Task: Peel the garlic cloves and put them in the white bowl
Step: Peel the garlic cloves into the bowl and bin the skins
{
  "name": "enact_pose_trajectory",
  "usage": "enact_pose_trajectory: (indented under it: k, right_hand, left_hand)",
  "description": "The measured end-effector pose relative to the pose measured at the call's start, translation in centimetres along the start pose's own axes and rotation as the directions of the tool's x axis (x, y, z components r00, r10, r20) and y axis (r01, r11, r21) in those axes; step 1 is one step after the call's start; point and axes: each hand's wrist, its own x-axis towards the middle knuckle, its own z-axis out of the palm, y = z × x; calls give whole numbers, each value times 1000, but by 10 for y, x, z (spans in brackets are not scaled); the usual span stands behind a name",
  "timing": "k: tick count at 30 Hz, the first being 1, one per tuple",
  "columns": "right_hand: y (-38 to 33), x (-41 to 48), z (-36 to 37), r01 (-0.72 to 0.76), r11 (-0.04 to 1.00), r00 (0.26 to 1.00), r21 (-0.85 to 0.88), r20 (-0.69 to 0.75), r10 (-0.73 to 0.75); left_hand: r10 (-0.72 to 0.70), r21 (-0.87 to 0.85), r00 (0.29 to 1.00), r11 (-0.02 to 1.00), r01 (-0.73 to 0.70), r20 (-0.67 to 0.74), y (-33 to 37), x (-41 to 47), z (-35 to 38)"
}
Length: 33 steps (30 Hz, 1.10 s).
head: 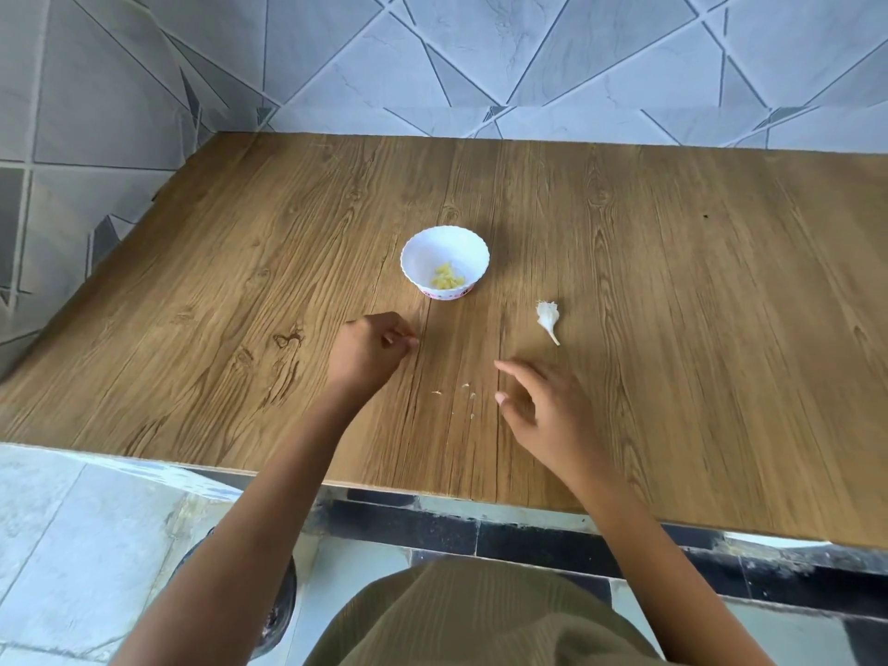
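A small white bowl point(445, 252) with a scalloped rim stands mid-table and holds several peeled yellowish garlic cloves point(448, 276). To its right lies a white garlic remnant point(548, 320) of papery skin with a stem. My left hand point(370, 350) hovers left of and below the bowl, fingers curled and pinched together; I see nothing in them. My right hand point(543, 406) rests low over the table below the remnant, fingers spread and empty. Tiny skin flakes point(466, 391) lie between my hands.
The wooden table point(672, 329) runs to a tiled wall at the back and a tiled corner on the left. Its front edge is close to my body. A dark round object point(283, 598) sits on the floor under my left arm.
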Motion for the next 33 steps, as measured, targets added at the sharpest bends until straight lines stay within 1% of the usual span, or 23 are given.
enact_pose_trajectory:
  k: [2, 5, 7, 10, 11, 12, 14, 15, 17, 19, 21, 24, 26, 28, 31, 33]
  right_hand:
    - [6, -6, 3, 2, 997, 998, -71, 55, 2]
    - [12, -10, 7, 6, 992, 995, -125, 100, 6]
    - [12, -11, 8, 4, 992, 995, -129, 95, 8]
    - [11, -11, 9, 4, 992, 998, -127, 70, 5]
    - [11, -11, 9, 2, 992, 998, -126, 64, 6]
    - [11, -11, 9, 3, 992, 998, -124, 56, 4]
    - [11, -10, 9, 12, 992, 999, -122, 42, -7]
    - [11, -10, 9, 13, 993, 999, -119, 43, -8]
    - [11, -10, 9, 8, 995, 999, -104, 48, -3]
    - [11, -10, 9, 5, 996, 999, -88, 48, -1]
    - [10, -10, 9, 12, 996, 999, -89, 45, -8]
    - [12, -11, 9, 25, 995, 1000, -94, 21, -23]
    - [12, -12, 10, 35, 996, 999, -86, 3, -35]
    - [13, -11, 10, 49, 996, 999, -79, -13, -50]
    - [15, -11, 12, 55, 995, 998, -82, -25, -57]
    - [16, -11, 13, 61, 994, 997, -91, -36, -64]
  left_hand:
    - [-37, 72, 999, 997, 38, -15, -1, 3, 2]
    - [-17, 154, 1000, 988, 15, 11, 1, 2, 7]
    - [24, 152, 1000, 988, -24, 3, 2, -2, 7]
    - [126, 94, 990, 988, -120, -61, 5, -14, 0]
    - [161, 92, 986, 983, -156, -47, 8, -19, -2]
    - [176, 102, 984, 979, -175, -1, 12, -25, -1]
    - [154, 136, 981, 976, -169, 115, 21, -37, 7]
    - [142, 151, 979, 975, -164, 146, 26, -43, 13]
    - [150, 161, 979, 972, -171, 137, 34, -51, 26]
    - [180, 142, 977, 971, -194, 111, 44, -54, 35]
    - [212, 122, 970, 967, -225, 116, 51, -55, 40]
    - [194, 74, 975, 977, -202, 111, 57, -54, 39]
    - [176, 98, 980, 978, -185, 91, 55, -50, 34]
    - [208, 134, 970, 965, -225, 128, 52, -48, 32]
    - [280, 216, 935, 920, -326, 218, 54, -52, 35]
    - [321, 245, 914, 892, -380, 250, 53, -57, 38]
